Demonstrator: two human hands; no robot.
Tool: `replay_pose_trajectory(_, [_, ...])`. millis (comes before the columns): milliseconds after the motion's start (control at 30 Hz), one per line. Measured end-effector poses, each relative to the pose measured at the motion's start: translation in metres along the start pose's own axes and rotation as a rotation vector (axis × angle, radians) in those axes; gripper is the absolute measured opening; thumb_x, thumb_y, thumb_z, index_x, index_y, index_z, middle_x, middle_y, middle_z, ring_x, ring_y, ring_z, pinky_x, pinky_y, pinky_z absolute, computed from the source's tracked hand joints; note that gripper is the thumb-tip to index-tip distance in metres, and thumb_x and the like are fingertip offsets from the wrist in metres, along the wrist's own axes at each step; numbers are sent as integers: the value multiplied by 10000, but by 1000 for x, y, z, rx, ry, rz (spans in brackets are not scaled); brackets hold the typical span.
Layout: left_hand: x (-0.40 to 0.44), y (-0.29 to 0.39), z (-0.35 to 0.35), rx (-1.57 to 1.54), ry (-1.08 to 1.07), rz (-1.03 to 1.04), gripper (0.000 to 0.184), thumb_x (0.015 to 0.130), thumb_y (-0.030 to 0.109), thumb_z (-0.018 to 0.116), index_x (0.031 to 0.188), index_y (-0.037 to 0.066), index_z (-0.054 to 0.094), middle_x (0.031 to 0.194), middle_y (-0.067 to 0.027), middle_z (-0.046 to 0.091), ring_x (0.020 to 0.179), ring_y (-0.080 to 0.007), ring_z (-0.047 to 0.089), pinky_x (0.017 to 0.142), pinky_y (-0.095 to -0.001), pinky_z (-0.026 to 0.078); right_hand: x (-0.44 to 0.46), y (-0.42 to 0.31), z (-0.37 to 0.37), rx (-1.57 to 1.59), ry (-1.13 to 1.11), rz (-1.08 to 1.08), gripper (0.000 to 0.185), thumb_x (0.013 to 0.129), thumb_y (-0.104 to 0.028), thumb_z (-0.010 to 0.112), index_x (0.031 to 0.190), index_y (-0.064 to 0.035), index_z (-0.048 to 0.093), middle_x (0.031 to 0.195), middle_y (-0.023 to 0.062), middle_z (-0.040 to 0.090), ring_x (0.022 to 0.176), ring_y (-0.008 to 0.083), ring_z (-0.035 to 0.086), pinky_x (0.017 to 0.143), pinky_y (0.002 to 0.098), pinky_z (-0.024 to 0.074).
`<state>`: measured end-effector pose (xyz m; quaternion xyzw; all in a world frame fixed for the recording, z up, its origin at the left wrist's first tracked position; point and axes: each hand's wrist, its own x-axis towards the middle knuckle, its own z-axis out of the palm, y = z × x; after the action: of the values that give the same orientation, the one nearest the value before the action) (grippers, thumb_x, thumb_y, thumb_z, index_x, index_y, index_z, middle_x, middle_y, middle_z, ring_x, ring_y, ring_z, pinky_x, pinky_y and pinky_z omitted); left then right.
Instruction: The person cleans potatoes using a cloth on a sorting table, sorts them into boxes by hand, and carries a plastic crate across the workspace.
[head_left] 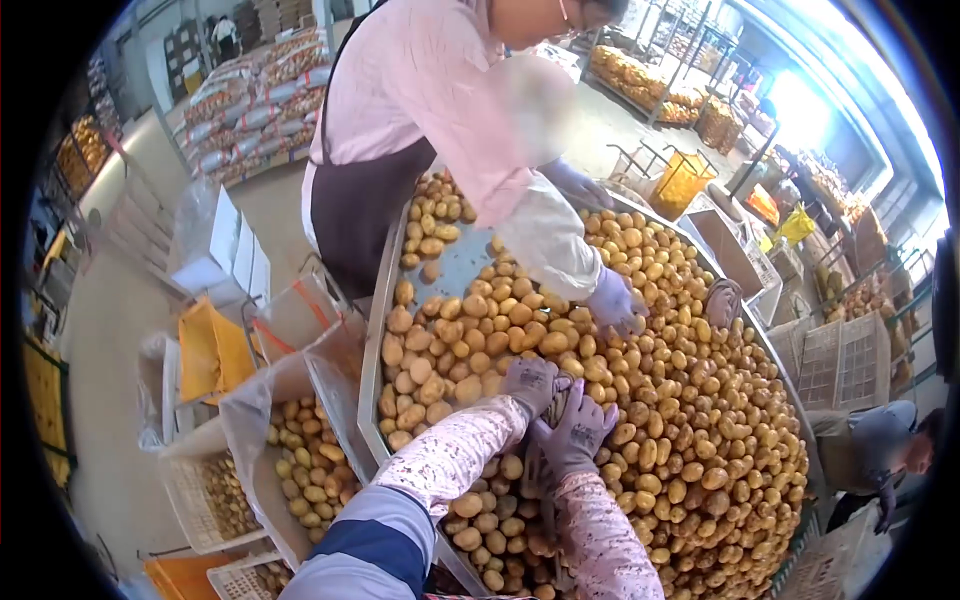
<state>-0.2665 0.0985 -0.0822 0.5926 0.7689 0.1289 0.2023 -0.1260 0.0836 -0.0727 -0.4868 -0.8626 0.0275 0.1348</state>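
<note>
My left hand (530, 385), in a grey-purple glove, is closed over the near part of a big heap of potatoes (700, 450). Right beside it is my right hand (576, 435), gloved alike, with its thumb apart from the upward-pointing fingers. Between the two hands is a brownish striped, cloth-like thing (558, 402), partly hidden by the fingers; its exact kind is unclear. Both hands seem to grip it. Patterned sleeves cover my forearms. Potatoes also lie below my wrists, in a lower section (490, 530) at the near edge.
A metal-rimmed sorting table (372, 370) bears the heap. Across it a co-worker (400, 110) reaches in with a gloved hand (612, 303). Another striped cloth-like piece (723, 300) lies on the potatoes. A lined crate of potatoes (310, 470) stands at left; stacked sacks (250, 110) are behind.
</note>
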Motion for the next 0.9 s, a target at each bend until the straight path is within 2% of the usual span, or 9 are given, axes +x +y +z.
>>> replay_pose_trajectory(333, [55,-29,12,-219,194,-300,522,943,584,480,980,109,693,1012,-184,697,964,-351,668,837,-460,504,109,46,49,160,-99,-156,799,657,-685,694,1238,-141,625,1069,125,658,1094,304,593,1159,531,161])
replay_pose_trajectory(433, [72,-56,56,-331,284,-262,527,983,541,404,980,88,675,1034,-208,688,986,-400,647,868,-477,492,121,44,46,213,-68,-42,711,702,-734,624,1058,-124,697,1023,151,652,1082,308,592,1167,553,164])
replay_pose_trajectory(533, [53,-47,36,-162,196,-225,513,998,506,362,1057,94,663,1050,-190,693,1009,-399,643,880,-459,500,109,34,37,146,-69,34,648,778,-695,604,1040,-107,679,1035,143,647,1093,316,572,1163,554,166])
replay_pose_trajectory(600, [52,-63,48,-266,109,-137,438,988,440,399,1050,93,660,1053,-187,692,1021,-388,642,872,-453,504,87,20,30,116,-59,97,617,828,-651,585,1047,-77,639,1036,139,638,1089,309,565,1164,572,149])
replay_pose_trajectory(667, [40,-70,54,-452,41,-139,301,949,334,484,1021,89,643,1032,-209,686,1014,-370,645,882,-451,499,60,12,47,89,154,34,566,867,-574,582,1093,-55,584,990,120,609,1009,307,560,1055,551,291])
replay_pose_trajectory(733, [31,-77,52,-427,107,-58,300,923,263,520,1104,57,642,1064,-213,686,1015,-348,654,885,-419,505,44,5,47,149,11,43,516,849,-517,612,1076,-55,592,954,107,605,941,312,569,957,493,369])
replay_pose_trajectory(800, [-4,-58,8,-526,49,-14,421,863,140,533,1262,15,585,1132,-195,680,1058,-309,654,908,-372,504,21,6,40,74,88,-127,455,824,-465,643,1049,-71,616,960,105,630,926,299,593,908,465,400])
replay_pose_trajectory(833, [-2,-76,25,-847,-39,-130,602,787,56,526,1384,-13,491,1208,-178,652,1121,-278,630,958,-339,485,12,5,32,35,131,-214,425,811,-439,659,1035,-79,628,963,105,642,919,293,606,883,451,415])
replay_pose_trajectory(900, [-9,-91,29,-768,-13,96,801,690,50,599,1466,37,403,1332,-191,561,1251,-285,540,1053,-332,413,-5,12,0,240,125,-271,352,789,-396,682,980,-101,663,937,105,663,902,275,628,864,438,422])
